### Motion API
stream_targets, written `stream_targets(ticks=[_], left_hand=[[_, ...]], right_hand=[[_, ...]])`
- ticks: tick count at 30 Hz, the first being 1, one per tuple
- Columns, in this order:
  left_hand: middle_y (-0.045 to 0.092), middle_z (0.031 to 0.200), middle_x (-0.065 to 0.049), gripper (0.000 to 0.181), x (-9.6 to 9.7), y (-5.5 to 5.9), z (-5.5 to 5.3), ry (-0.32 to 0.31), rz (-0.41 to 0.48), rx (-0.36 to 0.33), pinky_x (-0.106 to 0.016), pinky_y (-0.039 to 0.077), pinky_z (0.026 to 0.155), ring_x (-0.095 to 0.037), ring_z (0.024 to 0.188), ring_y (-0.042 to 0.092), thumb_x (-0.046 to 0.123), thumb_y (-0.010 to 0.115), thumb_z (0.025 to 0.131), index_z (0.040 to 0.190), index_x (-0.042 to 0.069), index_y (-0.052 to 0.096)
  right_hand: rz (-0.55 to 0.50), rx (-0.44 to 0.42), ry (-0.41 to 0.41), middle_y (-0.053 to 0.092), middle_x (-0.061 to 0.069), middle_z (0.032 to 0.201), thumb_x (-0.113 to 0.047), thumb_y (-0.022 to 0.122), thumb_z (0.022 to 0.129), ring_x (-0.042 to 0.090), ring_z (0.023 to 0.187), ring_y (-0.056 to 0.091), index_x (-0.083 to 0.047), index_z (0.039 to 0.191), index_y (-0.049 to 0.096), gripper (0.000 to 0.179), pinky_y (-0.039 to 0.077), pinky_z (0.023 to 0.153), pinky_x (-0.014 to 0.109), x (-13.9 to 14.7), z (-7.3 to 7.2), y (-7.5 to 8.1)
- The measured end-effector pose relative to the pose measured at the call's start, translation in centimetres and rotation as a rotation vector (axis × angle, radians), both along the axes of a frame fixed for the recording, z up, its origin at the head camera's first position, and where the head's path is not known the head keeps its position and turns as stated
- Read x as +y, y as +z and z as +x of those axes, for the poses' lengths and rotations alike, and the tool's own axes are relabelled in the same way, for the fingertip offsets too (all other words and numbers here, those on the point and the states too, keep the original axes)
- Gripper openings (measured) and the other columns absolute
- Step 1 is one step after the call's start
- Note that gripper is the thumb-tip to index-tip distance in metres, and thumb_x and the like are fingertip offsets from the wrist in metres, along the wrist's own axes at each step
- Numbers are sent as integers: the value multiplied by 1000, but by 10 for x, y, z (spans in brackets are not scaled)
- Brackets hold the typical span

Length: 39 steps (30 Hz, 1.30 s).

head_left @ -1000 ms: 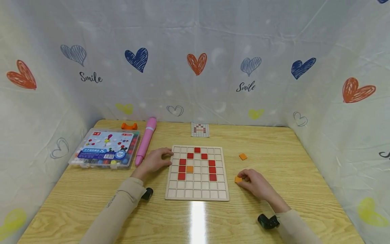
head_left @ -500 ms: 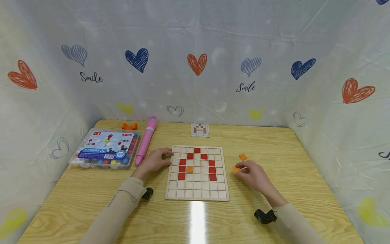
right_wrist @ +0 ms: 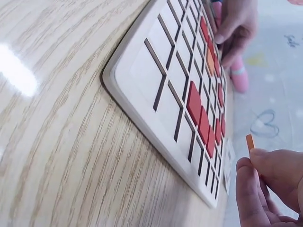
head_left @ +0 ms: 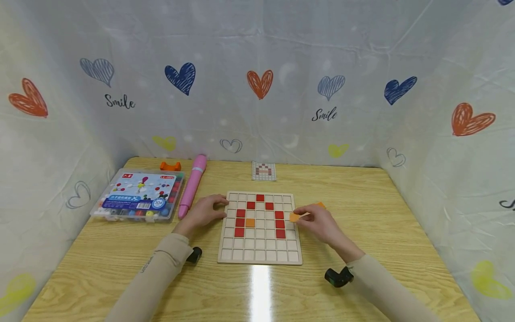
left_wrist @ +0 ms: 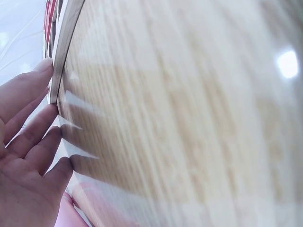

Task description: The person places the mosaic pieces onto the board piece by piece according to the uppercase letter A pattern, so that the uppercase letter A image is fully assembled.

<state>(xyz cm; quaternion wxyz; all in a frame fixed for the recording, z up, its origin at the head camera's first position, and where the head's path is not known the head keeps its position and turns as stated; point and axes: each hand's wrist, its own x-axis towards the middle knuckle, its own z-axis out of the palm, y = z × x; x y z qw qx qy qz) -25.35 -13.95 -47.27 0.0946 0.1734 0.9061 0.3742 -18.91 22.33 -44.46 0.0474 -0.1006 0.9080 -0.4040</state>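
Note:
A square wooden grid board (head_left: 260, 256) lies mid-table, with several red tiles (head_left: 279, 224) and one orange tile (head_left: 250, 222) set in its cells. My left hand (head_left: 204, 211) rests at the board's upper left edge; in the left wrist view its thumb and a fingertip (left_wrist: 51, 109) touch the rim, the other fingertips resting on the table. My right hand (head_left: 319, 221) pinches another orange tile (head_left: 294, 217) between thumb and fingers, over the board's right edge. In the right wrist view this tile (right_wrist: 250, 141) is seen edge-on, raised off the board. One more orange tile (head_left: 320, 204) lies behind the right hand, partly hidden.
A small pattern card (head_left: 263, 171) lies behind the board, near the curtain. To the left are a clear plastic box (head_left: 138, 194) with a printed lid, a pink stick-shaped thing (head_left: 193, 187) and an orange piece (head_left: 170, 166). A printed curtain (head_left: 261, 125) closes off the back and sides.
My right hand has lifted the orange tile from the table and carried it left to the board's right edge. The left hand and the tiles on the board have stayed put.

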Motion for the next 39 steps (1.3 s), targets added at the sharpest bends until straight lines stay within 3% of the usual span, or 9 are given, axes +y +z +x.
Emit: stream_targets(ticks=[14,31,39], left_hand=[[55,144,-22,36,-1,1,0,1,6,12,-55,32,119,-42,140,44,7,72,90,124,-1,67],[55,145,-21,36,-1,0,0,-11,5,8,-55,32,119,-42,141,43,9,73,90,124,0,68],[55,144,-21,36,-1,2,0,-12,6,11,-55,33,119,-42,141,43,9,73,89,124,0,68]], right_hand=[[55,-64,114,70,8,115,-12,72,91,17,94,69,-7,114,75,24,60,84,34,-41,-13,-6],[149,-13,201,73,4,104,-11,76,87,11,83,57,-6,109,77,23,51,77,28,-70,-24,-12],[147,-13,218,73,6,105,-9,75,87,12,86,64,-6,109,76,22,56,81,30,-79,-28,-17]])
